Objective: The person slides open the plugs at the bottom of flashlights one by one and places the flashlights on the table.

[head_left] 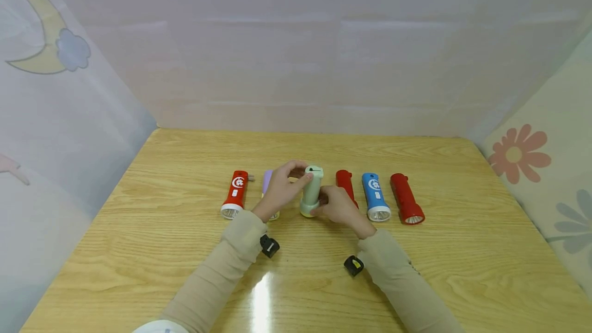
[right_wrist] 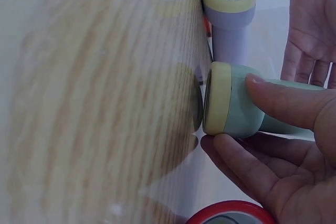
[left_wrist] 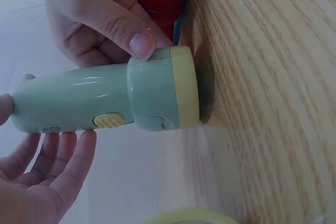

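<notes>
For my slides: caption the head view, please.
Left hand and right hand hold a green flashlight lens-down among five other flashlights lying on a wood-grain table.

We hold the green flashlight (left_wrist: 79, 98) with our left hand (left_wrist: 39, 179) at its tail and our right hand (left_wrist: 97, 17) at its head, yellow rim (left_wrist: 185, 87) facing the bench (left_wrist: 268, 108), a red flashlight (left_wrist: 160, 3) to the right.

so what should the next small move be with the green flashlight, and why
Probably tip the green flashlight over to lie flat: the left grip holds its tail, the right grip its head, lens end down, while the purple flashlight and blue flashlight lie flat.
</notes>
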The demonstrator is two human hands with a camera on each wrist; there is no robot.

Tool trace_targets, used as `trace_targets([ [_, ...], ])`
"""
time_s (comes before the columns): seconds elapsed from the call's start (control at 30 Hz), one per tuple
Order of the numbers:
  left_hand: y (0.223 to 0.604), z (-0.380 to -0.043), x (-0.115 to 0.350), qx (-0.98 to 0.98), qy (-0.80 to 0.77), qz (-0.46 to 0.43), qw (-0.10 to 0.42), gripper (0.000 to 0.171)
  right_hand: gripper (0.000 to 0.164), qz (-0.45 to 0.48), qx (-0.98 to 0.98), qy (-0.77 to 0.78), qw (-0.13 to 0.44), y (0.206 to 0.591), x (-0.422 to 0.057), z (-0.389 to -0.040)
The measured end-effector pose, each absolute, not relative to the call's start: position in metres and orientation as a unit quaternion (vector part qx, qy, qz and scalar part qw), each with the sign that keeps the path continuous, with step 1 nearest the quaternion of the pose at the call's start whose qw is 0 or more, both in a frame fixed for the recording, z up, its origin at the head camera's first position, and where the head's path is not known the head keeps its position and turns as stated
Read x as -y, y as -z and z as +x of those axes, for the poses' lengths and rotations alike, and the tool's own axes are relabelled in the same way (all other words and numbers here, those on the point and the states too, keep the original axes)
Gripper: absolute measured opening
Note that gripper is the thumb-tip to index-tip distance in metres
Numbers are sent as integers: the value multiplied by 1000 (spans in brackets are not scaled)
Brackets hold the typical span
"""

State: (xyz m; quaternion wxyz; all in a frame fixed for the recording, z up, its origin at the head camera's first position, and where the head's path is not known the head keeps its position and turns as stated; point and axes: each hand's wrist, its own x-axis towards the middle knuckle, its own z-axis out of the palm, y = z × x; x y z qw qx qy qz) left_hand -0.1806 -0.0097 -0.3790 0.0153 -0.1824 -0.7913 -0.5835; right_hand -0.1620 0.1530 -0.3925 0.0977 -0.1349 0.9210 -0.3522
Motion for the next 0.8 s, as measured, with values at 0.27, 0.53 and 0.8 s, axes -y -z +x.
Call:
trace_targets([
  [0.27, 379, -178, 12, 785, 585, -201, 13, 21, 32, -151, -919, 352, 96, 392, -153, -162],
  [0.53, 378, -174, 13, 783, 591, -192, 0, 24, 33, -162, -919, 347, 89, 392, -154, -161],
  [0.8, 377, -170, 13, 774, 607, -180, -12, 24, 36, -152, -919, 352, 95, 391, -152, -159],
])
